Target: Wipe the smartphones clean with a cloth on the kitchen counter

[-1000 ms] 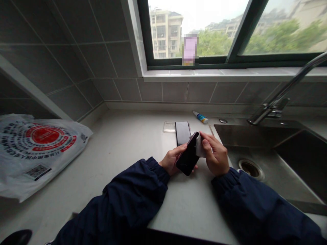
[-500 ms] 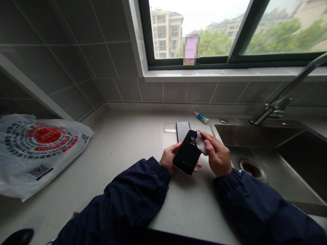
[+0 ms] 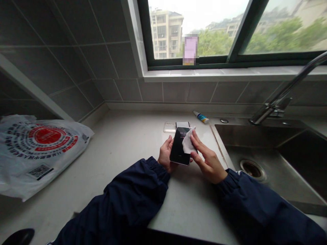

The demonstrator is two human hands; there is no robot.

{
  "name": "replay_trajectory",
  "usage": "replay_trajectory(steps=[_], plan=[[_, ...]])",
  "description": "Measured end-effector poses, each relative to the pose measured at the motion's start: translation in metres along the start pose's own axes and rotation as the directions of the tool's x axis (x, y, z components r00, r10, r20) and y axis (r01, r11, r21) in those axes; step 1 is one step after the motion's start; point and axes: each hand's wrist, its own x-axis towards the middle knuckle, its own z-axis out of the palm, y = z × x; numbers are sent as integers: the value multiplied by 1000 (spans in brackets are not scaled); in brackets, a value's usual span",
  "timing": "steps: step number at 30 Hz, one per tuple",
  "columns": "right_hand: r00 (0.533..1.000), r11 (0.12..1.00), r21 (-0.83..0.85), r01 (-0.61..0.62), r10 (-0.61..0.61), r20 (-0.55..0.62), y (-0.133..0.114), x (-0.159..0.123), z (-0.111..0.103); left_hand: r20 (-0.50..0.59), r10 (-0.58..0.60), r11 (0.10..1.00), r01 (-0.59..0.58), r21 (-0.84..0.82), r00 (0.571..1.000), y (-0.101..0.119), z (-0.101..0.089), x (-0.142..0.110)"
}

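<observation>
A black smartphone, its lock screen lit with a clock, rests in my left hand, which is closed around its left edge and underside. My right hand pinches a small white cloth that lies against the right part of the screen and covers some of the clock. Behind the phone, a flat pale item with dark edges lies on the counter, partly hidden. Touching or close beside it on the left is a clear phone case.
A white tube with a blue and yellow label lies near the back wall. On the right are a steel sink and its faucet. A printed white plastic bag sits on the left of the counter.
The phone has turned more upright and shifted slightly left. My right hand has brought the cloth leftward from the phone's edge onto its screen.
</observation>
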Motion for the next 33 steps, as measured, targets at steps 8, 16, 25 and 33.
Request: replay_trajectory(steps=[8,16,25,33], plan=[[1000,999,31,13,-14,20,-4,-2,1,-74,108,994,-110,-18,991,0,5,1],[999,999,11,-33,33,-5,-4,-2,4,-3,49,999,-49,-4,999,-2,0,2],[988,989,23,-143,144,-50,6,-2,2,199,-191,980,176,88,961,-1,-11,1],[987,988,36,-148,150,-53,6,-2,2,225,-184,979,158,128,957,0,-11,0]])
